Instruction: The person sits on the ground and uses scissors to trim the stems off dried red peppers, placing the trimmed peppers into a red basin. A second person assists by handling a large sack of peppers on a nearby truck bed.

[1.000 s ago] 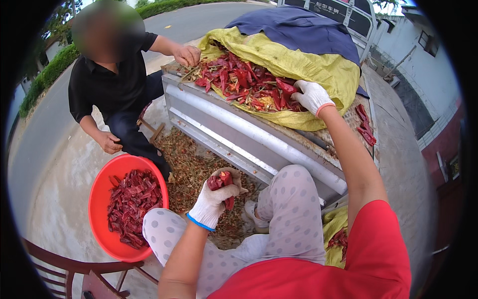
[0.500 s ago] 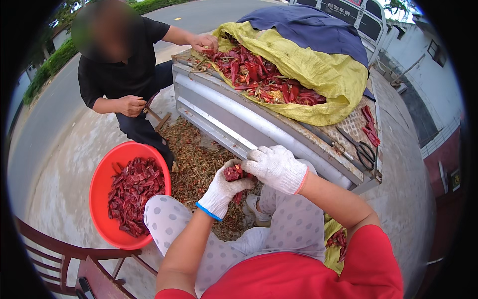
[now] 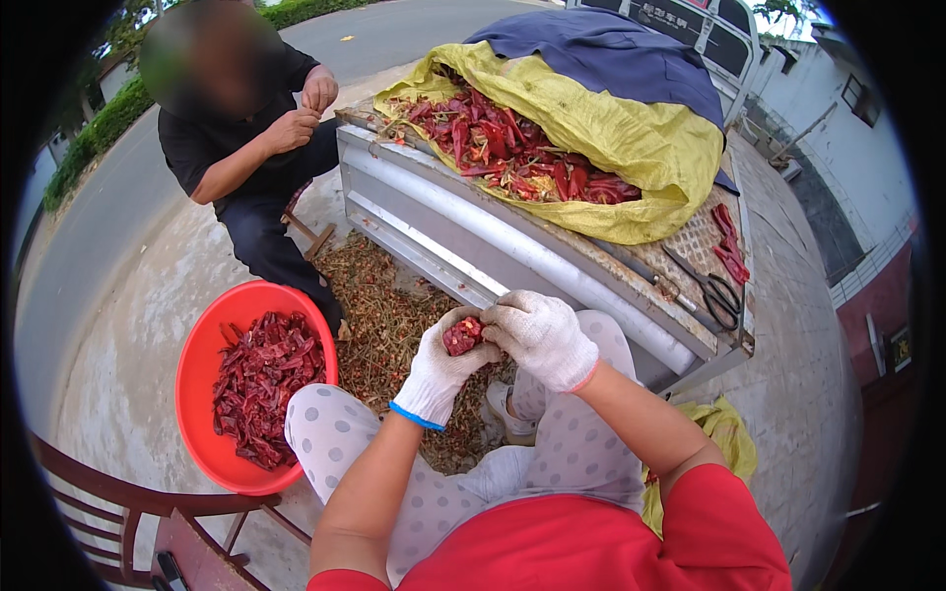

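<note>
My left hand [image 3: 439,366], in a white knit glove with a blue cuff, is wrapped round a bunch of dried red chilies [image 3: 461,337], whose ends show above the fingers. My gloved right hand [image 3: 542,341] meets it from the right, fingers bent and pinched at the side of the bunch; what exactly lies between those fingertips is hidden. Both hands are above my knees, in front of the truck bed's side. Left of my knee stands a red basin [image 3: 187,384] filled with dark red chili pieces [image 3: 261,394].
A yellow woven sack [image 3: 641,148] of dried chilies lies open on the truck bed [image 3: 680,360], with black-handled scissors [image 3: 719,300] and loose chilies [image 3: 729,246] nearby. Stem scraps [image 3: 384,305] cover the ground. A co-worker [image 3: 246,148] sits at left. Another yellow sack [image 3: 724,433] lies right.
The co-worker's hand has left the sack, and both their hands now meet before the chest. The bunch in my left hand now shows its ends more upward; my right hand has shifted slightly.
</note>
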A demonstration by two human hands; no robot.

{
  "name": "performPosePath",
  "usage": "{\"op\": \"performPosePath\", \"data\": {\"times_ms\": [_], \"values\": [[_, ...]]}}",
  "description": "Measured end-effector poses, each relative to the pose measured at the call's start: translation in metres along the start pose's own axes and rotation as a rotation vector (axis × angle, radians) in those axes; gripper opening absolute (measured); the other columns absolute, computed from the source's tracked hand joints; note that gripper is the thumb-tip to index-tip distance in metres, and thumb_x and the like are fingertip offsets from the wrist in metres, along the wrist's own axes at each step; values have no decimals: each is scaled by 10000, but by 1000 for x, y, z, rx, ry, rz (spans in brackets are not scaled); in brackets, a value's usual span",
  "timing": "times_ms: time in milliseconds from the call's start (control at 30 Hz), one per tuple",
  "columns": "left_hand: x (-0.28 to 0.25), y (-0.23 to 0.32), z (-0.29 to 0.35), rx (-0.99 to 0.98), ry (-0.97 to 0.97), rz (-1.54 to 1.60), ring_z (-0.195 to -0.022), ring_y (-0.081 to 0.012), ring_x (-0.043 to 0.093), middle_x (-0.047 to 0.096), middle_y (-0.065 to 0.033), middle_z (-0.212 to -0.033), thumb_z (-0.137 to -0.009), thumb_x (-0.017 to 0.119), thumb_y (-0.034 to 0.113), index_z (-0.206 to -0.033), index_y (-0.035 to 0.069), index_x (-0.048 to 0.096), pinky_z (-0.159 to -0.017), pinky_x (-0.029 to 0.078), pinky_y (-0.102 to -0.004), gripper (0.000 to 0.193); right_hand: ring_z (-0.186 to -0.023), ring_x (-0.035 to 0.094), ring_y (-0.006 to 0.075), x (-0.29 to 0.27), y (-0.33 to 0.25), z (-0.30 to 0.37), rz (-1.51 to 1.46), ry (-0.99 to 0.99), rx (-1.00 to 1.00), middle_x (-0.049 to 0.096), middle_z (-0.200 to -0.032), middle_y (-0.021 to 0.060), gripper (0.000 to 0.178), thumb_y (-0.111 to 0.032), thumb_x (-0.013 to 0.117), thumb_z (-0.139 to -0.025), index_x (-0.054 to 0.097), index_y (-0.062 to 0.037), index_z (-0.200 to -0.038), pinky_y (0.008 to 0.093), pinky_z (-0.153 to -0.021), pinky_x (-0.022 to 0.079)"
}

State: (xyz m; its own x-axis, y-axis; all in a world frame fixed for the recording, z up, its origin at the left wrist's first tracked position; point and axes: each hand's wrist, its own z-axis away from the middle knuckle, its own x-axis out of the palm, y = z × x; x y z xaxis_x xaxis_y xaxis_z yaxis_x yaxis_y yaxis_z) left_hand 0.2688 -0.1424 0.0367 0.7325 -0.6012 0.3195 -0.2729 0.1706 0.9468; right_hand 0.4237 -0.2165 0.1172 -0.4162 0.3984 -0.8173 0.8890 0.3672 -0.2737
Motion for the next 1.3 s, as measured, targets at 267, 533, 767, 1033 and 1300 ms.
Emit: {"op": "performPosePath", "data": {"times_ms": [267, 533, 767, 1033, 1300], "values": [[2, -3, 2, 12, 73, -32, -875, -109, 626, 670, -43, -965, -703, 808, 22, -1069, -4, 622, -810, 540, -270, 411, -634, 586, 160, 24, -17, 1, -787, 147, 652, 600, -761, 38, 145, -149, 580, -939, 655, -26, -926, 293, -574, 487], [-2, -7, 2, 36, 83, -8, -860, -103, 622, 671, -32, -954, -691, 815, 15, -1057, 8, 626, -802, 531, -262, 412, -558, 426, 70, 43, 13, 7, -1880, 201, 1108, 513, -722, -6, 132, -191, 536, -992, 627, -98, -1011, 217, -469, 358], [-5, -3, 2, -11, 116, 276, -801, -111, 612, 658, -23, -904, -707, 764, -18, -1042, 40, 621, -756, 522, -257, 370, -870, 628, 361, 26, 32, -5, -206, -231, 780, 671, -958, 205, 335, -222, 584, -893, 617, -26, -1163, 434, -773, 489], [-6, -20, -7, -91, 65, 453, -829, -201, 646, 660, -79, -958, -783, 694, -12, -1116, 18, 582, -767, 562, -323, 353, -1026, 648, 384, 19, -26, 19, -276, -90, 576, 563, -1225, 242, 708, -391, 732, -782, 463, -45, -1338, 418, -915, 516], [-4, -32, 15, -232, -76, 564, -1216, -275, 557, 576, -121, -1306, -832, 741, 257, -1408, 42, 443, -1067, 451, -433, 683, -901, 641, 409, 47, -44, 45, -133, 132, 476, 601, -1075, 218, 766, -155, 700, -709, 388, -18, -1395, 472, -792, 542]]}}
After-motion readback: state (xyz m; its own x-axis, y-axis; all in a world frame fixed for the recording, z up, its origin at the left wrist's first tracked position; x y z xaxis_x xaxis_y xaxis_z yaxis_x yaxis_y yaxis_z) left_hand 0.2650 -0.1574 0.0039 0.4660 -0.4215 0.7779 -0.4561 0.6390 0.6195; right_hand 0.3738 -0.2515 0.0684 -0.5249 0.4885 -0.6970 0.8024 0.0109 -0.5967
